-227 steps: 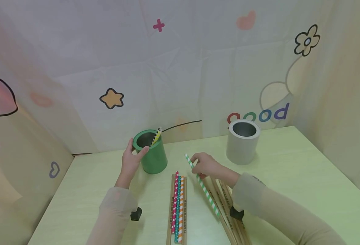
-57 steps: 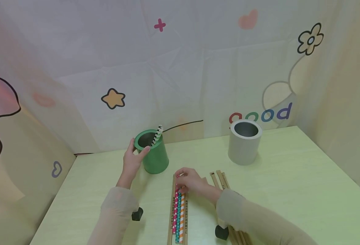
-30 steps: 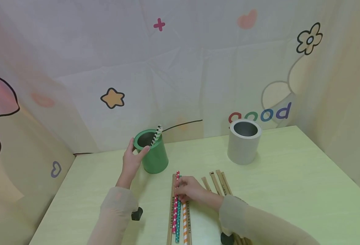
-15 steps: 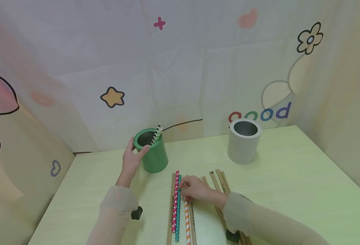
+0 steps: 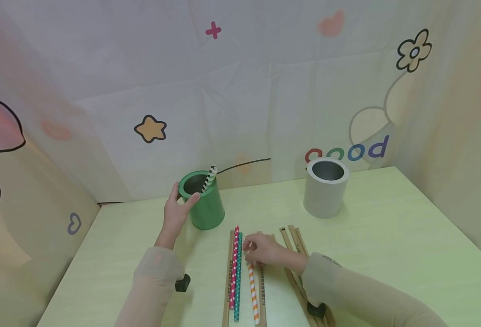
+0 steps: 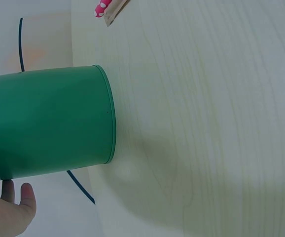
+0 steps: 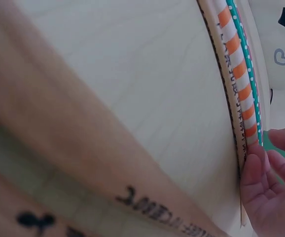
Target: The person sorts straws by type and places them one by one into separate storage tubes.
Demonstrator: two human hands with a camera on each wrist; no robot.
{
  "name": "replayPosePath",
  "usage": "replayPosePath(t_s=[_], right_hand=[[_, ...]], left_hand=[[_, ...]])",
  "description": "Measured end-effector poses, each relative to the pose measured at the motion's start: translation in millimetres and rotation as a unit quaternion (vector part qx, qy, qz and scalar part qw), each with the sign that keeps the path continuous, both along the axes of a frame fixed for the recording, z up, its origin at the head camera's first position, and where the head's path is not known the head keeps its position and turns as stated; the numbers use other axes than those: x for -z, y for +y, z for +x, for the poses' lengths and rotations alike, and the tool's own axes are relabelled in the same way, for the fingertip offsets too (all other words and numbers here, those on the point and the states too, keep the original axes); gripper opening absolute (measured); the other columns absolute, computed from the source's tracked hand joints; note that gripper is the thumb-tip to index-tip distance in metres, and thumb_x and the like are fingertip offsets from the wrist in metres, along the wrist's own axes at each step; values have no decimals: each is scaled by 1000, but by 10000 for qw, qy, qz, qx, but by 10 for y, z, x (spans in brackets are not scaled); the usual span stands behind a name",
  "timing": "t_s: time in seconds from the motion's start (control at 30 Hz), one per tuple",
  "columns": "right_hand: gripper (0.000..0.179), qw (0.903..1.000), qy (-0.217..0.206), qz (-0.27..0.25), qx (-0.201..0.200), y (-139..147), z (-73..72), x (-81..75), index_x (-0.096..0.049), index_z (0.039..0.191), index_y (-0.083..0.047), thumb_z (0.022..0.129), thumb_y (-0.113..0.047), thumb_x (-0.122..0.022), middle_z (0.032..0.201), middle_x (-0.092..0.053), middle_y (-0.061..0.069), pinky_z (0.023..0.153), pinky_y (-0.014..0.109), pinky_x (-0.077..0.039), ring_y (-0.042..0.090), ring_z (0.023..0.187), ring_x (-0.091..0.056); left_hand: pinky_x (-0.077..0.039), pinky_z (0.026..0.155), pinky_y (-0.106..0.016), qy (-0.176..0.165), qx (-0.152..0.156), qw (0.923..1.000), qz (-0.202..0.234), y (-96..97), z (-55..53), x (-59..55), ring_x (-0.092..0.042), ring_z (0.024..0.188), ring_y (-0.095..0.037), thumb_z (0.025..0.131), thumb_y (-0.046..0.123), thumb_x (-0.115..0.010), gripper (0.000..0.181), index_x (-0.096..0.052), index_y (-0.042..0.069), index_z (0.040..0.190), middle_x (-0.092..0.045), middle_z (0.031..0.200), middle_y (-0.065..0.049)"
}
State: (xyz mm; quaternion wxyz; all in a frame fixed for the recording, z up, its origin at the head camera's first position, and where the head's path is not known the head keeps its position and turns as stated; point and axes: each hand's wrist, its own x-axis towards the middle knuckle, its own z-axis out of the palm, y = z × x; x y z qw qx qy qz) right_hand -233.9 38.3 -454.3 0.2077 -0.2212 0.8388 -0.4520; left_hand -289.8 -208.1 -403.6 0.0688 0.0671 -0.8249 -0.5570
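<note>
My left hand [image 5: 175, 218] holds the rim of a green can [image 5: 205, 213], thumb in front and fingers behind. A black-and-white straw and a green-striped straw [image 5: 210, 178] lean out of its mouth. On the table, my right hand [image 5: 265, 250] has its curled fingers at the far end of an orange-and-white striped straw [image 5: 253, 290]; the right wrist view shows fingertips over that end. Along this straw's right side lies a straw in a brown paper sleeve [image 5: 263, 295]. Further left lie a pink dotted straw [image 5: 233, 281] and a teal dotted straw [image 5: 238, 284].
A white can [image 5: 324, 200] stands at the back right. Several brown paper sleeves [image 5: 293, 272] lie partly under the right forearm. Another brown sleeve [image 5: 227, 290] lies left of the pink straw. A printed cloth [image 5: 240, 91] hangs behind the table.
The green-striped straw, earlier in my right hand, is now in the green can. My right hand has shifted the orange-striped straw and its neighbouring paper sleeve rightward, away from the teal straw.
</note>
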Motion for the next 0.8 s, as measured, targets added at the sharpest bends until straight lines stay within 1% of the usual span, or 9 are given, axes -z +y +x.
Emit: replayPosePath(t_s=[0.17, 0.33, 0.4, 0.57, 0.8], right_hand=[[16, 9998, 64, 197, -28, 7, -20, -16, -56, 92, -1, 78, -4, -61, 60, -56, 4, 41, 20, -37, 10, 43, -46], [15, 9988, 198, 420, 175, -40, -24, -26, -55, 87, -2, 76, -6, -63, 53, -56, 5, 36, 17, -35, 9, 38, -46], [16, 9981, 188, 511, 285, -72, -19, -26, -54, 87, -2, 75, -6, -64, 52, -56, 5, 36, 17, -36, 9, 37, -46], [23, 9959, 0, 702, 569, -178, 7, -14, -51, 90, -3, 74, -7, -66, 56, -55, 3, 37, 18, -39, 10, 39, -47], [32, 9947, -60, 717, 736, -258, 19, 37, -47, 96, -3, 72, -8, -68, 52, -52, 2, 34, 17, -34, 9, 38, -44]], left_hand=[[-16, 109, -47, -6, 9, 10000, -11, 0, -4, -13, -16, 136, -23, 81, 38, -61, 84, -8, 16, 143, -23, 145, -11], [-16, 109, -47, -11, -23, 10000, -43, 4, -9, -32, -16, 135, -24, 81, 40, -60, 85, -8, 17, 143, -23, 145, -11], [-16, 109, -47, -12, -32, 10000, -43, 4, -11, -34, -16, 135, -24, 80, 40, -60, 85, -8, 17, 143, -23, 145, -11], [-15, 109, -47, -10, -40, 10000, 4, -1, -10, -25, -16, 135, -24, 80, 39, -61, 85, -9, 16, 143, -24, 145, -11], [-15, 109, -47, 4, -46, 10000, -15, 8, -5, -7, -17, 135, -23, 80, 40, -61, 86, -9, 16, 143, -24, 145, -11]])
